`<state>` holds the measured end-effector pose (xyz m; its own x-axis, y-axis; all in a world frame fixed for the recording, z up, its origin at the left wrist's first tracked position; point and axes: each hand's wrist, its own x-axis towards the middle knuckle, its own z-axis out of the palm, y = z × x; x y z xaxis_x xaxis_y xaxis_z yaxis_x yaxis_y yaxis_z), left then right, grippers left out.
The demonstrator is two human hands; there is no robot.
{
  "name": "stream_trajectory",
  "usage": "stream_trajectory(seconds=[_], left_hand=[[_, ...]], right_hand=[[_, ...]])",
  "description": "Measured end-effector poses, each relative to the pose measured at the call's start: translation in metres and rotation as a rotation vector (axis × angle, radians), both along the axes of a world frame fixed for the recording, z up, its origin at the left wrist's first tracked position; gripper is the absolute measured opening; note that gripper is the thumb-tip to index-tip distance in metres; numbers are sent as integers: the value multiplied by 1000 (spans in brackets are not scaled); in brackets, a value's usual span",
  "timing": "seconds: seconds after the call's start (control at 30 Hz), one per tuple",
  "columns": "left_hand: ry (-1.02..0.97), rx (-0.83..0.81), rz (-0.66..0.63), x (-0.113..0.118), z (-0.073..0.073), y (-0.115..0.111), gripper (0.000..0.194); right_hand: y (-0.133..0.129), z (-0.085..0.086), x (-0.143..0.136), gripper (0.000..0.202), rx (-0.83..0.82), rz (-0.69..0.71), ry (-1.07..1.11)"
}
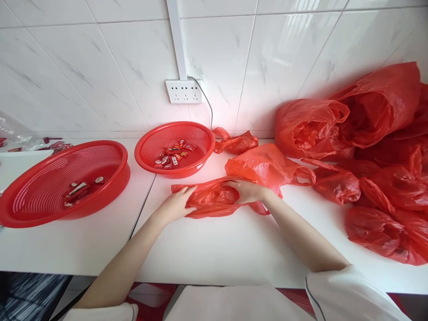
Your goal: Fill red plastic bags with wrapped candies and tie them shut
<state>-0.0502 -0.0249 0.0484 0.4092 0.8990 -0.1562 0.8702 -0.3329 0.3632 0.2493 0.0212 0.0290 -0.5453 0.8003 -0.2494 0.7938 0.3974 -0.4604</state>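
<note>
White sleeves [351, 292] at the lower edge, a red plastic bag [216, 196] at mid-frame

Bare forearms [297, 227] reach from the bottom corners towards the centre. The left hand [175, 206], thumb spread apart from the fingers, touches the bag's left end. The right hand [249, 191], curved and also spread, is at the right side of its mouth. Whether either pinches the thin film, I cannot tell.

The bag lies crumpled on the white table [214, 254], just below a round colander [155, 140] holding small wrapped packets [174, 161]. A larger colander [43, 187] at left holds a few more.

Another red bag [257, 162] lies just above the right hand; a heap of red bags [374, 107] crowds the right side.
</note>
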Motion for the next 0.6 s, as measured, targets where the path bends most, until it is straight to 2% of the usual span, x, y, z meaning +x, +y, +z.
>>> stream_trajectory(seconds=[0.07,0.13,0.17,0.2,0.27,0.33,0.37,0.43,0.47,0.53,0.6], left_hand=[[-96,-15,-23,1,-5,5,78],[-236,-43,-25,1,-8,11,74],[-326,-64,20,1,-9,15,68],[-440,-96,110,1,-9,19,63],[-767,-223,382,-2,-5,28,58],[-1154,-444,617,-6,2,39,67],[-1321,-563,680,-8,5,44,72],[-1550,-716,717,-10,10,52,75],[-1619,-724,721,-11,10,54,71],[-1713,-642,728,-9,8,57,56],[-1764,-553,735,-6,2,57,41]], right_hand=[[-2,-1,2,83,-34,27,67],[-3,-1,4,75,-28,40,84],[-3,1,4,68,-30,31,81],[-2,4,4,60,-31,25,81],[-3,14,1,47,-10,25,116],[-6,30,-7,40,58,52,225],[-9,40,-12,35,109,72,298],[-14,59,-23,28,231,92,435],[-16,68,-29,27,293,82,491],[-20,80,-38,25,391,31,579],[-20,86,-43,25,427,-18,644]])
